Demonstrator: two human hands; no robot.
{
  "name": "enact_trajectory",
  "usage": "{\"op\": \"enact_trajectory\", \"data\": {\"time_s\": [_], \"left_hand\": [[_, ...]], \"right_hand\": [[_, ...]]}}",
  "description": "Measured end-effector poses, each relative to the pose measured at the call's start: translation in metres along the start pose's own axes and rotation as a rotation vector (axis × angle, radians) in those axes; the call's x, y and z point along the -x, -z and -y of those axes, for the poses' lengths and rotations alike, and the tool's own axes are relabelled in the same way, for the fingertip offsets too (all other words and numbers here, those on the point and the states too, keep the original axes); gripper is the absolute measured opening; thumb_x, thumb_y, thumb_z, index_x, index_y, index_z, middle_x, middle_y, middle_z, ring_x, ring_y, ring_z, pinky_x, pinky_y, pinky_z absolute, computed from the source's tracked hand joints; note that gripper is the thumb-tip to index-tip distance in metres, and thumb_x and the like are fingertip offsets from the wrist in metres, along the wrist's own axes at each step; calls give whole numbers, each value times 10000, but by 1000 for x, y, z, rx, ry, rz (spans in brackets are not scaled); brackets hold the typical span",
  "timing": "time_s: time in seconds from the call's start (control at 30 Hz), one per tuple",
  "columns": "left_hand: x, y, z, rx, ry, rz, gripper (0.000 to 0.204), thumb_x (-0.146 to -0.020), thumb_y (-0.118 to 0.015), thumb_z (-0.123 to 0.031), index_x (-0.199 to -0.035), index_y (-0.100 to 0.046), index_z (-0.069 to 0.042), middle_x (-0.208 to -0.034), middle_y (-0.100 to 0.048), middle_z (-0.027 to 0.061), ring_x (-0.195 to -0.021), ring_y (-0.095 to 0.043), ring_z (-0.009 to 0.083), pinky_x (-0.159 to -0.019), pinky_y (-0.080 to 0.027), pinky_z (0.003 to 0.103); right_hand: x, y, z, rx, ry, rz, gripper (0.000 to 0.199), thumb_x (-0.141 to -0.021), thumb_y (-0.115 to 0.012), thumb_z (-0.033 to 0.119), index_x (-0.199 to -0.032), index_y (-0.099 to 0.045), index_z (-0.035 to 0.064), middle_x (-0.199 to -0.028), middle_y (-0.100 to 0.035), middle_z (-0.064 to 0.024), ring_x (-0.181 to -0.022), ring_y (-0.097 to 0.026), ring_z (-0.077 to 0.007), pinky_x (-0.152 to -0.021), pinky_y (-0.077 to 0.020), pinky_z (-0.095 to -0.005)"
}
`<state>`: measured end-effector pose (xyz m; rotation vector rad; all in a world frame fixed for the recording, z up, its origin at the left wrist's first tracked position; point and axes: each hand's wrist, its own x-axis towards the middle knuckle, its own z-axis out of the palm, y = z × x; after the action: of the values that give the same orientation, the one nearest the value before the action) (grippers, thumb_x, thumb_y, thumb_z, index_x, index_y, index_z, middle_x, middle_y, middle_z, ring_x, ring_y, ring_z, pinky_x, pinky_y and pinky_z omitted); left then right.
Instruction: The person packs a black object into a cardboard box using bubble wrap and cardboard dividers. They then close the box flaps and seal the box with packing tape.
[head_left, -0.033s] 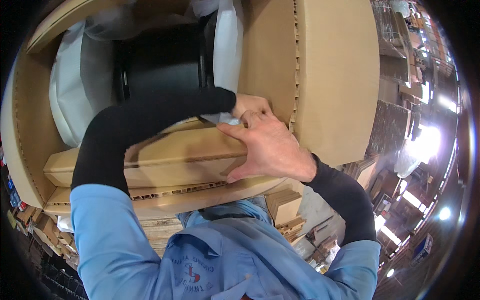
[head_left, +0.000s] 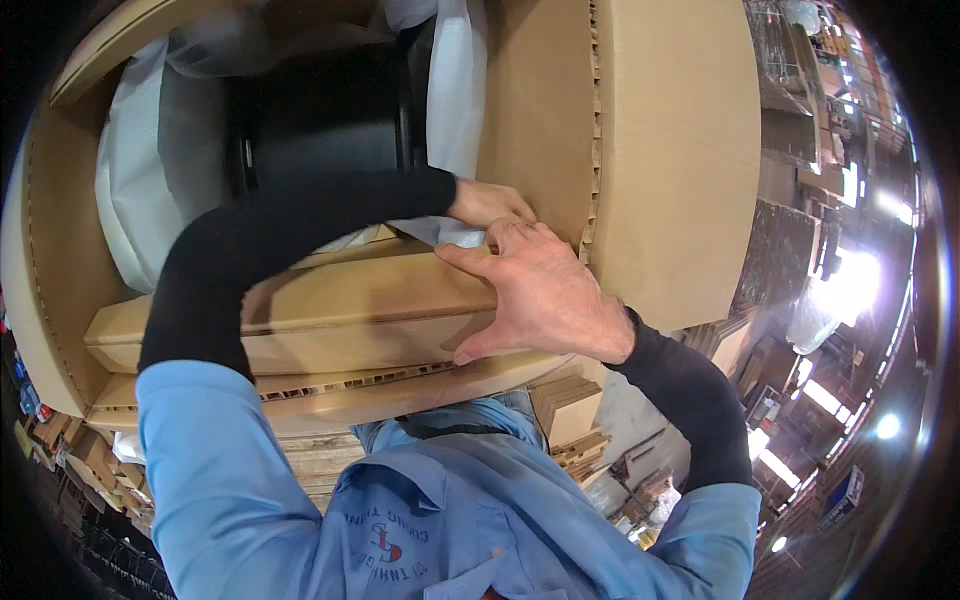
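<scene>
A large brown corrugated cardboard box (head_left: 660, 150) fills most of the view, its thick honeycomb-edged wall running up the right of the opening. Inside it sits a big black cylindrical object (head_left: 320, 120), wrapped round by a white plastic liner sheet (head_left: 130, 190) that lines the box's left side and shows again at the top right of the opening. Across the near edge of the opening lies a long tan cardboard insert piece (head_left: 330, 310), resting on the box's near wall, whose honeycomb core shows below it.

The person wears a light blue short-sleeved shirt (head_left: 400, 520) over black long sleeves. The left arm bends over the insert, and the left hand (head_left: 488, 203) reaches to the inner corner where the insert meets the right wall. Its fingers are mostly hidden behind the right hand, so whether they pinch anything cannot be told; they seem to touch a bit of the white liner at that corner. The right hand (head_left: 535, 290) lies flat with its fingers spread apart, palm pressed on the right end of the insert, thumb along its lower edge, fingertips at the corner beside the left hand. It grips nothing.

Stacks of flat cardboard pieces (head_left: 570, 420) lie on the floor below, between the box and the person's body.
</scene>
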<state>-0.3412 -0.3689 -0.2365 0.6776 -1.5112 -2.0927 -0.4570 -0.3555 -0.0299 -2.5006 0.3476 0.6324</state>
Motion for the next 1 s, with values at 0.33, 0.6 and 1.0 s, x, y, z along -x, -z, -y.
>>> {"op": "enact_trajectory", "data": {"time_s": [0.33, 0.6, 1.0], "left_hand": [[145, -31, -48, 96, 203, -263, 472, -983, -684, -414, -1098, -624, 40, -976, -638, 92, -897, -566, 121, -779, -492, 300], [101, -39, -50, 321, -75, -340, 752, -820, -878, -326, -1327, -494, 76, -1195, -653, 181, -1063, -637, 194, -883, -521, 299], [49, 3, -37, 436, 46, 261, 930, -829, -852, -370, -1519, -374, 29, -1466, -510, 153, -1373, -467, 236, -1161, -367, 372]], "right_hand": [[-17, 31, -24, 44, 3, 263, 1033, -618, -891, 516, -1455, -505, 49, -1139, -603, -221, -1094, -598, -397, -980, -463, -475], [-9, 57, -53, 90, 80, 392, 1080, -544, -932, 422, -1435, -485, 8, -1204, -600, -208, -1087, -588, -411, -959, -479, -481], [-12, 42, -57, -81, 186, 200, 826, -547, -924, 393, -1226, -641, 16, -1178, -617, -159, -1065, -618, -386, -927, -529, -458]]}}
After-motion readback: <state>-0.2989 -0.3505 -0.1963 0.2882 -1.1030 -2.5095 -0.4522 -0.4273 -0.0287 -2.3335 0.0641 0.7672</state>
